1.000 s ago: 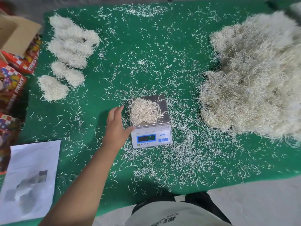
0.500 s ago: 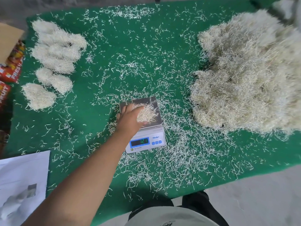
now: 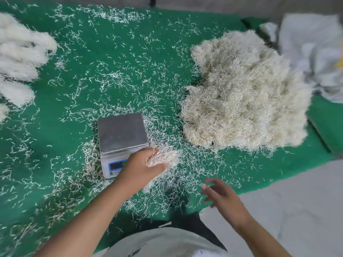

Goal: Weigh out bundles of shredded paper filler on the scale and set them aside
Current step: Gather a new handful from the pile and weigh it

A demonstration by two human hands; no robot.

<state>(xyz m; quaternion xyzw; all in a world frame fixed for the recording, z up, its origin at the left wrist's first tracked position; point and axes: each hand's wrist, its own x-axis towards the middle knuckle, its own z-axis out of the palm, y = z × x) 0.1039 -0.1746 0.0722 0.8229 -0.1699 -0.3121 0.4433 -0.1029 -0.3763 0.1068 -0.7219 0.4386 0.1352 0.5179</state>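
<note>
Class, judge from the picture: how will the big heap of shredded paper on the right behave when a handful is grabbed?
The big heap looks loose and springy, probably compressing easily. Likely light, as the left hand lifts a bundle easily. It probably sheds: stray shreds litter the cloth.

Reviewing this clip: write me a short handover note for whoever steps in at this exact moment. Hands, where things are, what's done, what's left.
Left hand: grips a small bundle of pale shredded paper, held just right of the scale's front.
Right hand: open, empty, hovering at the near table edge.
Small silver-topped digital scale: platform bare; display partly hidden by the left hand.
Big loose heap of shredded paper: on the green mat, right of the scale.
Done: weighed bundles lie in a group at far left.
Left: set the held bundle with them, then weigh the next from the heap.
</note>
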